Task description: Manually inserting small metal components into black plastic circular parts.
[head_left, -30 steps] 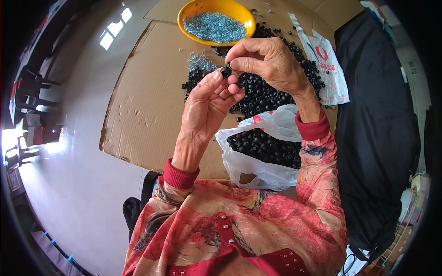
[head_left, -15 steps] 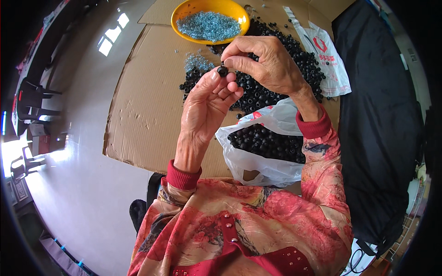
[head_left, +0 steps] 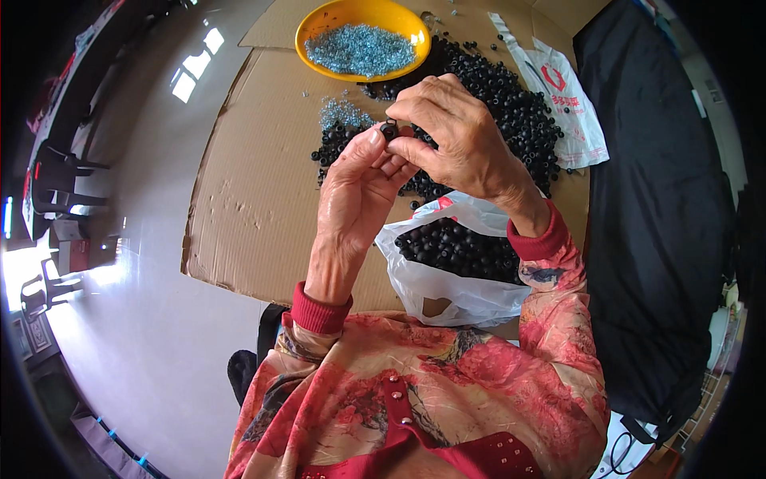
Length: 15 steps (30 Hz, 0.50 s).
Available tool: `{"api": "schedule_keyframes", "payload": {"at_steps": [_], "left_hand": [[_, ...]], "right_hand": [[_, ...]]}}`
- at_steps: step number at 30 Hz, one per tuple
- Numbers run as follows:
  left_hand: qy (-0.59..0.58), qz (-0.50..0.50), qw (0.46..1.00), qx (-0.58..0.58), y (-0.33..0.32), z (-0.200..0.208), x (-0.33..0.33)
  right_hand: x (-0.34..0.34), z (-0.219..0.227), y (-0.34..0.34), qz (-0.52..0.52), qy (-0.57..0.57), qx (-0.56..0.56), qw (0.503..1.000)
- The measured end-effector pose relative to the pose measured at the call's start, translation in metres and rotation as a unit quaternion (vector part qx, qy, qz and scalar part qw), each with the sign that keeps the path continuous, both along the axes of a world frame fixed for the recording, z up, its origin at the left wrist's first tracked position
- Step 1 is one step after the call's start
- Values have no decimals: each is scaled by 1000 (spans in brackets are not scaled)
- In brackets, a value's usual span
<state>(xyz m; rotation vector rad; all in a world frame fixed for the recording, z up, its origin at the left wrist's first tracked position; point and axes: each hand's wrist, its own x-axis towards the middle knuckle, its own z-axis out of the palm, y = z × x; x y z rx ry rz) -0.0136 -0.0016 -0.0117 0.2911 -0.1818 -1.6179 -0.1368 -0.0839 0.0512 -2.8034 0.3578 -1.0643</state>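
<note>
My left hand (head_left: 349, 188) pinches a small black round piece (head_left: 388, 131) between its thumb and fingertips, above the cardboard. Curled in from the right, my right hand (head_left: 459, 140) has its fingertip and thumb closed at the top and right side of that same piece. A large pile of black hollow round pieces (head_left: 511, 108) spreads behind and beneath my hands. Beside it lies a small heap of clear bluish bits (head_left: 343, 110). Nearer to me, an opened white plastic bag (head_left: 431, 299) holds more of the black pieces (head_left: 459, 249).
A yellow bowl (head_left: 423, 28) full of clear bluish bits stands at the far side of the cardboard sheet (head_left: 231, 191). A flattened white plastic bag (head_left: 586, 136) lies at the right. Beyond it rises a large black fabric-covered thing (head_left: 646, 239). Dark chairs (head_left: 60, 180) stand far left.
My right hand has come down and its thumb has shifted lower, so its fingers now meet the black piece from the right. The left hand keeps its pinch, barely moved.
</note>
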Motion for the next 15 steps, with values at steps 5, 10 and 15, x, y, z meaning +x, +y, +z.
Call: {"api": "schedule_keyframes", "payload": {"at_steps": [5, 10, 15], "left_hand": [[13, -3, 1000, -2, -1, -3, -3], [-2, 5, 1000, -1, 0, -1, -2], [-15, -14, 999, -34, -2, -13, -2]], "right_hand": [[-3, -3, 1, 1, -3, -26, 1000], [-4, -5, 1, 10, -13, -29, 999], [-10, -8, 1, 20, -12, -29, 999]]}}
